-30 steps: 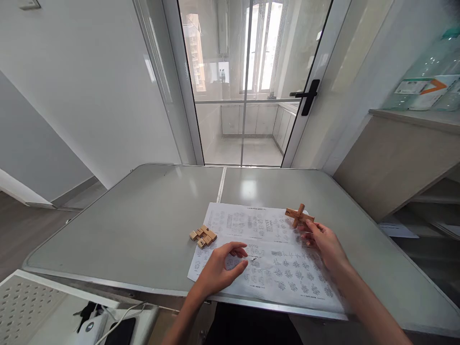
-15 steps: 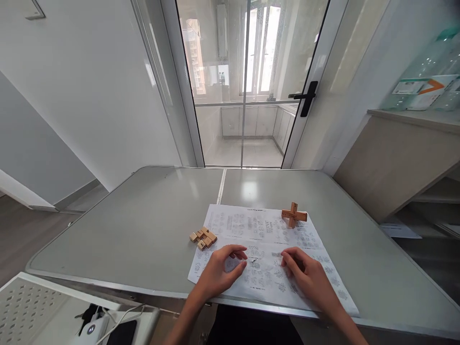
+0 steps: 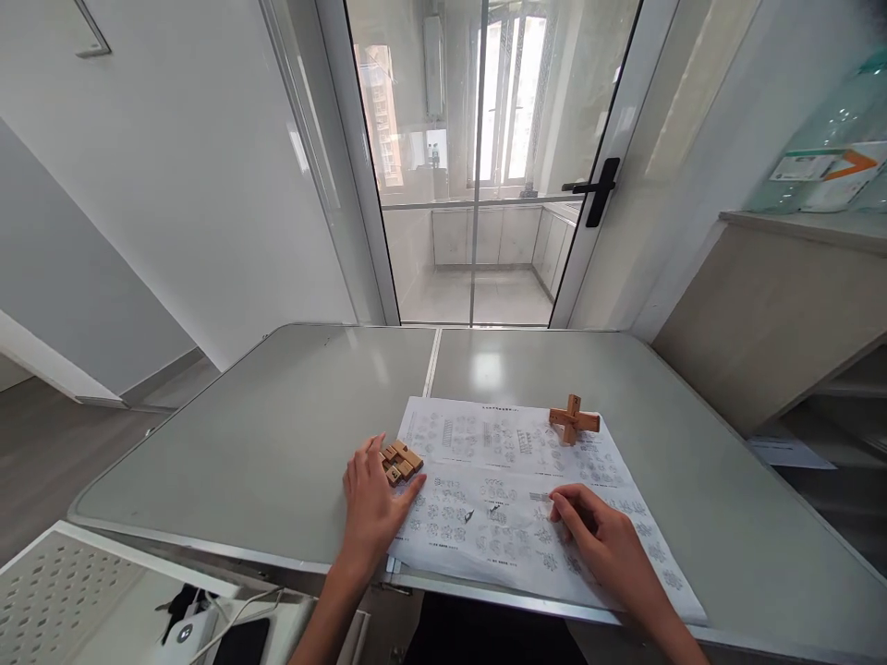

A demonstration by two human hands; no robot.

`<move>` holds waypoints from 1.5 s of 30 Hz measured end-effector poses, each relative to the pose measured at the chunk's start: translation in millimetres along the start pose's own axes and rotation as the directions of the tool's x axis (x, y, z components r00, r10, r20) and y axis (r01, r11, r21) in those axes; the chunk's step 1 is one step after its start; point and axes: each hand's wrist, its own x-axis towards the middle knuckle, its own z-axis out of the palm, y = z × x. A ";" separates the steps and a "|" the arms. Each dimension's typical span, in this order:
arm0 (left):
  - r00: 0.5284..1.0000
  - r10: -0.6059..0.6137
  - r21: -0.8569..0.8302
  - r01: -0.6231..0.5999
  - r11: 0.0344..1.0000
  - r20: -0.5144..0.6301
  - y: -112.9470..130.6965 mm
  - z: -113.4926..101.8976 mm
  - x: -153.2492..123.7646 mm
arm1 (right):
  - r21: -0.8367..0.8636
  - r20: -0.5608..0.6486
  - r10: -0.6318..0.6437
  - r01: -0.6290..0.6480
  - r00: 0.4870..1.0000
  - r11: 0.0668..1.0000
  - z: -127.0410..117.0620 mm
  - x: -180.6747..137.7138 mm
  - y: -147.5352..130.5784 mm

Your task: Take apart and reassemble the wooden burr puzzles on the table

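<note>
My left hand (image 3: pixel 370 499) reaches around a flat cluster of light wooden puzzle blocks (image 3: pixel 406 462) at the left edge of a printed sheet (image 3: pixel 478 540). Its fingers lie along the far left side and the thumb near the right side, spread apart; part of the cluster is hidden behind the hand. Over the right part of the sheet, my right hand (image 3: pixel 600 531) is loosely closed, thumb against the curled fingers, with nothing visible in it. A darker wooden cross-shaped puzzle (image 3: pixel 574 420) stands on the sheet's upper right corner.
A grey table (image 3: pixel 277 462) with a metal edge fills the foreground. Beyond it stands a glass door (image 3: pixel 523 240) with a black handle (image 3: pixel 600 190). At lower left, a white tray (image 3: pixel 69 591) sits beside a phone (image 3: pixel 242 642) and cables. Bottles (image 3: pixel 810 171) stand on the right shelf.
My left hand has moved left from the sheet to the light wooden blocks. My right hand has kept its place over the sheet. The view has shifted slightly.
</note>
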 end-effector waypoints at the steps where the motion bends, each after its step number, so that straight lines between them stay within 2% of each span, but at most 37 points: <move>1: 1.000 0.002 0.006 -0.002 1.000 0.012 -2.7 -0.3 2.0 | -0.003 -0.002 -0.003 0.003 1.000 1.000 -0.1 0.1 -0.3; 7: 0.999 0.050 0.074 -0.051 0.996 0.023 -4.3 -1.3 14.5 | -0.025 -0.003 -0.011 0.011 1.000 1.000 -2.3 0.5 -2.5; 14: 0.999 0.030 0.081 -0.031 0.996 0.013 -5.1 0.5 18.6 | -0.001 -0.010 0.003 -0.003 1.000 1.000 -2.7 -1.2 -4.9; 19: 0.996 0.069 0.084 -0.074 0.994 0.061 -1.8 -3.0 19.7 | 0.014 -0.003 -0.006 0.007 1.000 1.000 -2.3 -1.4 -5.7; 25: 0.993 0.096 0.032 -0.098 0.995 0.062 -0.1 -6.5 20.0 | 0.008 -0.007 -0.020 0.020 1.000 1.000 -1.3 0.8 -1.4; 29: 0.986 0.153 -0.080 -0.148 0.986 0.063 19.2 -10.6 8.2 | 0.009 -0.005 -0.011 0.011 1.000 1.000 -1.1 0.7 -1.0; 33: 0.936 0.294 -0.274 -0.236 0.932 0.193 56.7 -5.9 -10.5 | 0.004 0.006 0.001 -0.001 1.000 1.000 -1.9 0.4 -2.0; 36: 0.853 0.427 -0.385 -0.301 0.872 0.300 82.3 5.3 -20.3 | -0.003 0.007 0.006 -0.006 1.000 1.000 -2.6 0.6 -2.5; 38: 0.817 0.476 -0.400 -0.337 0.853 0.327 93.8 13.8 -23.6 | -0.004 0.001 0.004 -0.004 1.000 1.000 -3.0 1.0 -2.5; 41: 0.795 0.493 -0.397 -0.349 0.849 0.354 103.3 24.1 -25.6 | -0.002 -0.001 -0.008 0.008 1.000 1.000 -3.3 1.9 -1.3; 45: 0.790 0.472 -0.386 -0.325 0.864 0.391 106.3 30.4 -26.4 | 0.000 0.003 -0.016 0.016 1.000 1.000 -3.2 2.9 1.6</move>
